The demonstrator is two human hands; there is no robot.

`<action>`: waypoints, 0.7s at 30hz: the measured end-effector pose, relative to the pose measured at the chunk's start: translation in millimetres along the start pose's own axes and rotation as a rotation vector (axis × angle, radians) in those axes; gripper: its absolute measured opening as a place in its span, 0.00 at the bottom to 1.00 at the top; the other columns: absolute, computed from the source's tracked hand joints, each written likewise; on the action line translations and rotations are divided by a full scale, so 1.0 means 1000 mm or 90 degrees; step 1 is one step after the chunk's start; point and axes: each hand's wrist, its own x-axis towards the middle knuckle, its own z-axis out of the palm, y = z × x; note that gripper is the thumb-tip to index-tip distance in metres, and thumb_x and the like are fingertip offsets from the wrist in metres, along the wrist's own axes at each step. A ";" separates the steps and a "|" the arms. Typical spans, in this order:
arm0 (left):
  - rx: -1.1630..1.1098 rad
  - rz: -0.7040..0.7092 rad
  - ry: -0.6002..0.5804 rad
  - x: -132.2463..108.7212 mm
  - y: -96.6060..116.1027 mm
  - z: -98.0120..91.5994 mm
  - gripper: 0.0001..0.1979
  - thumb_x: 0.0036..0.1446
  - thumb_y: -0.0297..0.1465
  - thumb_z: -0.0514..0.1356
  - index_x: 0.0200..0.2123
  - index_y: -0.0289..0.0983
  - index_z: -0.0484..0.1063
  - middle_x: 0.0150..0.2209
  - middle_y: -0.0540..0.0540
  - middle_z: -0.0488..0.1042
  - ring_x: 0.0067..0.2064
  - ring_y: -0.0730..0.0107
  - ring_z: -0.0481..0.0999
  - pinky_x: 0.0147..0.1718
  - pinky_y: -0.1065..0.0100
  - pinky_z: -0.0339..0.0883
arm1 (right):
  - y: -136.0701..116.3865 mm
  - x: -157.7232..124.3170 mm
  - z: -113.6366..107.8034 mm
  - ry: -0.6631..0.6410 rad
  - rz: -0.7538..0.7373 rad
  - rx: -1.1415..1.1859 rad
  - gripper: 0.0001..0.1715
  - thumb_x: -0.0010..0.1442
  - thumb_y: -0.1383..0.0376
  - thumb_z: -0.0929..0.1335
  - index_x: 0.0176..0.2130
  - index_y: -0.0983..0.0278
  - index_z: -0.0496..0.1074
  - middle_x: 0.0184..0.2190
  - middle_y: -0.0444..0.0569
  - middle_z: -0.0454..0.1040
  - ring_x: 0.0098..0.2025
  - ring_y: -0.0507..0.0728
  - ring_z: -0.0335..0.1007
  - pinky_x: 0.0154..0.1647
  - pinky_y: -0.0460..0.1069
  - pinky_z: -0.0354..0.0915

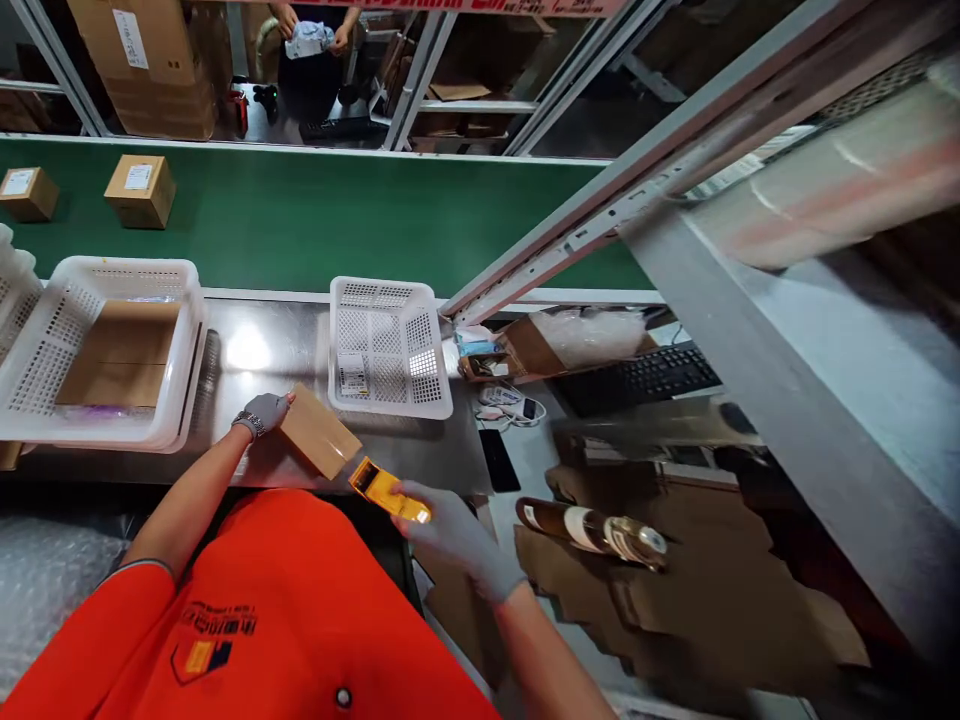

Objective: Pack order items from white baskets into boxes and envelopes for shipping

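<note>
My left hand (266, 412), in a grey glove with a watch at the wrist, grips the far left end of a small brown cardboard box (319, 432). The box lies slanted over the front of the steel table (262, 345). In my gloved right hand (457, 530) is a yellow tape dispenser (381, 490), just off the box's near right end. A strip of clear tape (345, 462) shows at that end, close to the dispenser. Behind the box stands a white perforated basket (390, 410) with a printed label inside.
Stacked white baskets (191, 350) at left hold flat cardboard. Two taped boxes (141, 195) sit on the green conveyor (300, 215). A metal post (540, 250) slants across the right. Nearby are a phone (499, 460), a keyboard (645, 378) and a bottle (592, 530). Another person's hands (341, 38) hold a bag beyond.
</note>
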 end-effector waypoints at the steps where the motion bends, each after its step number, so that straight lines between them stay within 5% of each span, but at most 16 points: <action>1: -0.003 0.000 0.004 0.000 0.000 0.000 0.35 0.80 0.51 0.44 0.41 0.36 0.85 0.44 0.29 0.87 0.51 0.48 0.86 0.51 0.61 0.72 | 0.008 -0.007 -0.007 -0.002 0.025 -0.020 0.20 0.48 0.60 0.78 0.44 0.56 0.89 0.38 0.52 0.88 0.38 0.68 0.86 0.37 0.57 0.80; 3: -0.011 0.005 0.007 0.001 0.001 0.000 0.33 0.80 0.50 0.46 0.39 0.36 0.84 0.42 0.30 0.86 0.50 0.49 0.85 0.50 0.62 0.71 | 0.015 -0.006 -0.007 -0.013 0.056 -0.047 0.18 0.46 0.62 0.77 0.40 0.55 0.89 0.35 0.51 0.88 0.36 0.68 0.85 0.35 0.57 0.78; 7: -0.026 0.005 0.026 0.001 0.001 -0.002 0.29 0.80 0.46 0.50 0.36 0.34 0.81 0.38 0.32 0.85 0.46 0.52 0.83 0.47 0.63 0.69 | -0.006 0.043 0.029 -0.017 0.029 -0.056 0.17 0.45 0.62 0.76 0.38 0.56 0.88 0.27 0.42 0.84 0.32 0.62 0.81 0.34 0.51 0.74; 10: -0.017 0.006 0.043 -0.005 -0.001 -0.005 0.28 0.81 0.44 0.49 0.36 0.34 0.80 0.37 0.33 0.84 0.45 0.52 0.83 0.45 0.63 0.69 | -0.018 0.073 0.048 0.017 0.005 -0.156 0.15 0.51 0.63 0.76 0.40 0.56 0.89 0.30 0.44 0.86 0.36 0.62 0.83 0.38 0.49 0.72; 13: -0.009 0.013 0.050 -0.018 -0.008 -0.006 0.31 0.82 0.45 0.45 0.36 0.35 0.80 0.41 0.32 0.85 0.48 0.50 0.84 0.47 0.62 0.70 | -0.003 0.078 0.041 0.078 0.059 -0.307 0.26 0.60 0.59 0.76 0.57 0.56 0.86 0.41 0.51 0.90 0.44 0.66 0.86 0.44 0.51 0.73; 16: -0.017 -0.005 0.054 -0.037 -0.023 0.002 0.32 0.82 0.45 0.42 0.36 0.37 0.80 0.45 0.30 0.86 0.50 0.49 0.85 0.49 0.60 0.72 | 0.026 0.076 0.025 0.128 0.149 -0.447 0.41 0.69 0.56 0.73 0.76 0.63 0.70 0.49 0.62 0.88 0.51 0.69 0.87 0.51 0.54 0.74; 19: -0.046 -0.044 0.063 -0.059 -0.044 0.020 0.32 0.82 0.44 0.40 0.42 0.37 0.81 0.49 0.30 0.87 0.54 0.48 0.85 0.53 0.58 0.73 | 0.051 0.077 0.014 0.132 0.198 -0.513 0.48 0.71 0.59 0.72 0.81 0.68 0.59 0.54 0.69 0.84 0.53 0.69 0.86 0.51 0.56 0.75; 21: -0.063 -0.075 0.102 -0.074 -0.057 0.034 0.32 0.82 0.44 0.39 0.53 0.34 0.80 0.55 0.29 0.85 0.58 0.47 0.85 0.56 0.56 0.75 | 0.060 0.081 0.008 0.138 0.198 -0.529 0.42 0.70 0.61 0.72 0.77 0.66 0.67 0.55 0.69 0.83 0.54 0.70 0.85 0.52 0.56 0.75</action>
